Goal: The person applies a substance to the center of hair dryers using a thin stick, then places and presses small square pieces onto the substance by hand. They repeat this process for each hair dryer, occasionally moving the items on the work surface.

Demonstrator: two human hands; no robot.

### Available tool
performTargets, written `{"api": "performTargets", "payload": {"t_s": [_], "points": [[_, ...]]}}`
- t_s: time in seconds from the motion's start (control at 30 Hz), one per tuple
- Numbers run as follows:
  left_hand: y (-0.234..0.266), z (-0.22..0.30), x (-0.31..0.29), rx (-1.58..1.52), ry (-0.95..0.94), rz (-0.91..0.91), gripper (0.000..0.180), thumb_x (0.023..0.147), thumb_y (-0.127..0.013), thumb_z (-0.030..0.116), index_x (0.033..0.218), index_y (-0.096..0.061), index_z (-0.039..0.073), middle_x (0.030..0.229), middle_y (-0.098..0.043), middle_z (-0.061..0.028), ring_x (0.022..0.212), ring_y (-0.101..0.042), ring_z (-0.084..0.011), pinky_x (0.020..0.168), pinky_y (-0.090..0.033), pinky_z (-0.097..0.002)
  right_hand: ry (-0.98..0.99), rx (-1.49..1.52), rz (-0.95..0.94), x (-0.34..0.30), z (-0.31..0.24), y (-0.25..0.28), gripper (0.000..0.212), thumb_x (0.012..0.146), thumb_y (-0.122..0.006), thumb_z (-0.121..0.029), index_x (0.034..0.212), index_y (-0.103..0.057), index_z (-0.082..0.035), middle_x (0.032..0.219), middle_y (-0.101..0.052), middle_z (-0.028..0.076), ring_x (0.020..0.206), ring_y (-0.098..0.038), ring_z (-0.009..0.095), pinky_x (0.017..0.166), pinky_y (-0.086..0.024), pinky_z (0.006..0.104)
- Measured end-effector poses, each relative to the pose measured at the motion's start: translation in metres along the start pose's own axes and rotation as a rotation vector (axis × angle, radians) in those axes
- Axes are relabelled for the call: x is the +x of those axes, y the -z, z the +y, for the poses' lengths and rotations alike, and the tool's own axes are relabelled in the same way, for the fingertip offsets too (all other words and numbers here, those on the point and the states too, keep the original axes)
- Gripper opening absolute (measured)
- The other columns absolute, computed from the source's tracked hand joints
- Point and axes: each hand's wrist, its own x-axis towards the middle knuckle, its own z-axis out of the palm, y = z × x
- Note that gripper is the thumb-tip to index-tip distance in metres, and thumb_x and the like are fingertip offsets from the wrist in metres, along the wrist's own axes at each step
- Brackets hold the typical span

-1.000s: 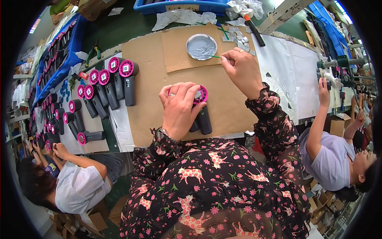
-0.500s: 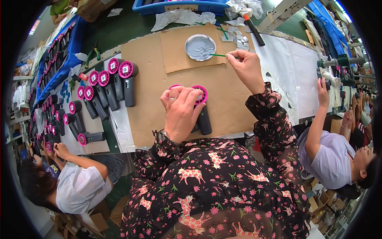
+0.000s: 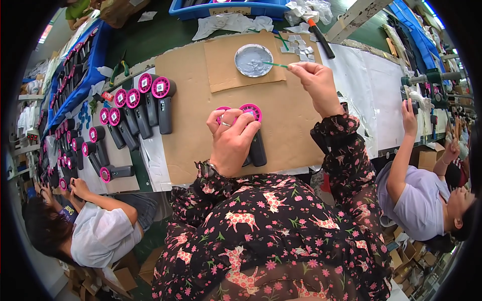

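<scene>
The left hand [image 3: 232, 143], in the middle of the frame, lies palm down with bent fingers over the pink ends of two black handheld fans, a right one [image 3: 257, 148] and a left one [image 3: 219, 115]. I cannot tell if it grips them. The right hand [image 3: 317, 85], right of the upper middle, pinches a thin green stick [image 3: 279, 64]. The stick's tip is over the dish [image 3: 236, 60] of grey paste [image 3: 251, 62].

Grey paste could drip on the cardboard [image 3: 191, 140] if the stick carries too much. The stick could slip, as only fingertips hold it. The fans could roll if the left hand lets go.

The left wrist comes up from the lower middle. The right elbow is bent out to the side, and its fingers point left.

White squares [image 3: 301, 50] lie near the dish. More pink-ended fans [image 3: 143, 120] stand in a row at the left. One co-worker [image 3: 103, 233] is at lower left, another [image 3: 416, 205] at lower right.
</scene>
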Motion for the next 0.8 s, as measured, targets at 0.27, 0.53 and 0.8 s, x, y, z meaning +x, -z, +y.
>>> {"api": "performTargets", "payload": {"t_s": [0.27,0.53,0.8], "points": [[0.004,0.001,-0.006,-0.050,0.025,0.024,0.020,0.089,-0.086,0.014,0.108,-0.081,0.015,0.110,-0.076,0.0037,0.111,-0.068,-0.0203,0.111,-0.035,-0.0473,-0.073,0.038,0.027,0.006,0.023,0.001,0.020,0.104,-0.081,-0.018,0.109,-0.083,0.001,0.076,-0.058,-0.011,0.063,-0.040,0.000,0.055,-0.028,0.0226],[0.003,-0.004,-0.018,-0.032,0.020,0.006,0.028,0.090,-0.086,0.015,0.118,-0.083,0.016,0.115,-0.074,0.0029,0.112,-0.068,-0.0206,0.110,-0.034,-0.0486,-0.235,0.344,-0.103,0.013,0.005,0.012,0.018,0.105,-0.078,-0.016,0.110,-0.078,0.002,0.074,-0.045,-0.011,0.062,-0.036,0.002,0.055,-0.026,0.0240],[0.001,-0.005,-0.024,-0.024,0.042,0.014,0.029,0.091,-0.086,0.014,0.119,-0.083,0.019,0.107,-0.071,0.0024,0.107,-0.068,-0.0184,0.108,-0.034,-0.0473,-0.259,0.489,-0.186,-0.011,-0.016,0.024,0.020,0.107,-0.075,-0.013,0.114,-0.075,0.005,0.075,-0.044,-0.009,0.062,-0.037,0.003,0.055,-0.026,0.0240]]}}
